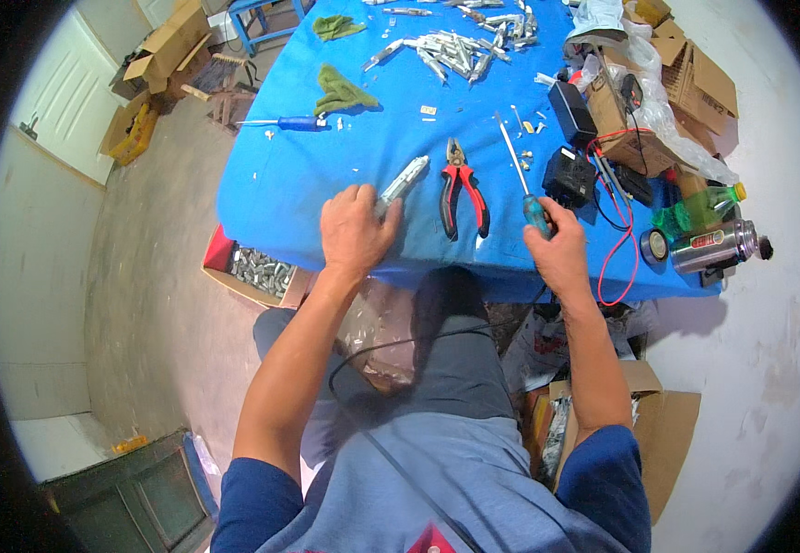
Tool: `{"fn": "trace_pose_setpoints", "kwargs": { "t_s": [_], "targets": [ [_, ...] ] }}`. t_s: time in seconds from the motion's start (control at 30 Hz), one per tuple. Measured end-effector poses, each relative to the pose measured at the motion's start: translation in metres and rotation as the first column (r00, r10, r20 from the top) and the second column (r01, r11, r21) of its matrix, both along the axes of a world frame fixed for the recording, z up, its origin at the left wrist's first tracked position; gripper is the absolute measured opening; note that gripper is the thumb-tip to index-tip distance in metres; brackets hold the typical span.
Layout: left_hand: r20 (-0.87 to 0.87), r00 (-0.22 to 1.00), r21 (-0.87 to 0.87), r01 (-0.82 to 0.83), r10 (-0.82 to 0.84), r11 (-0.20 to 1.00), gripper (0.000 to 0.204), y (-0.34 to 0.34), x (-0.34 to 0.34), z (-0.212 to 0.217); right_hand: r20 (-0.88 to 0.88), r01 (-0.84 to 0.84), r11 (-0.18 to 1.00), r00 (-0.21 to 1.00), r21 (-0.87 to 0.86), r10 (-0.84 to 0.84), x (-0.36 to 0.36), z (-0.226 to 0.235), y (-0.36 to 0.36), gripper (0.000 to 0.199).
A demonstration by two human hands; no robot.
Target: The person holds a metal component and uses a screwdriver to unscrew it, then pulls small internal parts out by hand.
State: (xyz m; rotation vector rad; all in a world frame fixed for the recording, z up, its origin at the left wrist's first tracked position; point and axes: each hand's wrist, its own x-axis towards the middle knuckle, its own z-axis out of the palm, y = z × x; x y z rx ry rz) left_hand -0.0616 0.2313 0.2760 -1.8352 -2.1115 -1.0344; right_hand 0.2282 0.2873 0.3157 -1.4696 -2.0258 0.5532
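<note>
My left hand (358,229) is closed round the near end of a slim, pale grey-silver piece (407,178), whose exact kind I cannot make out. It lies slanted close to the blue cloth, far end toward the right. In my right hand (561,249) is a screwdriver (535,214) with a teal handle, gripped with its long shaft pointing away across the table. Between the hands lie pliers (460,184) with red and black handles, jaws facing away. Several similar silver pieces (455,53) are heaped at the far side.
A blue-handled screwdriver (297,123) and green cloths (343,90) lie at the table's left. To the right are black boxes (570,175), a red cable (631,263), a steel flask (713,247) and a green bottle (695,212). Below the left edge stands a box of small metal parts (262,272).
</note>
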Motion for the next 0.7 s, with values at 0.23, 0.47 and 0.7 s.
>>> {"fn": "trace_pose_setpoints", "kwargs": {
  "t_s": [0.23, 0.47, 0.7],
  "targets": [
    [0.006, 1.000, 0.028, 0.016, -0.017, 0.999, 0.033, -0.002, 0.001, -0.001, -0.475, -0.336, 0.703, 0.880, -0.627, -0.003, -0.003, 0.048, -0.046, 0.042],
    [0.008, 1.000, 0.006, 0.011, -0.011, 1.000, 0.033, -0.001, 0.000, -0.001, -0.475, -0.298, 0.851, 0.877, -0.432, 0.066, 0.000, 0.031, -0.057, 0.039],
    [0.034, 0.999, -0.005, 0.001, -0.001, 1.000, 0.034, -0.004, 0.003, 0.002, -0.435, -0.238, 0.865, 0.900, -0.442, 0.025, 0.005, 0.030, -0.064, 0.039]
  ]
}}
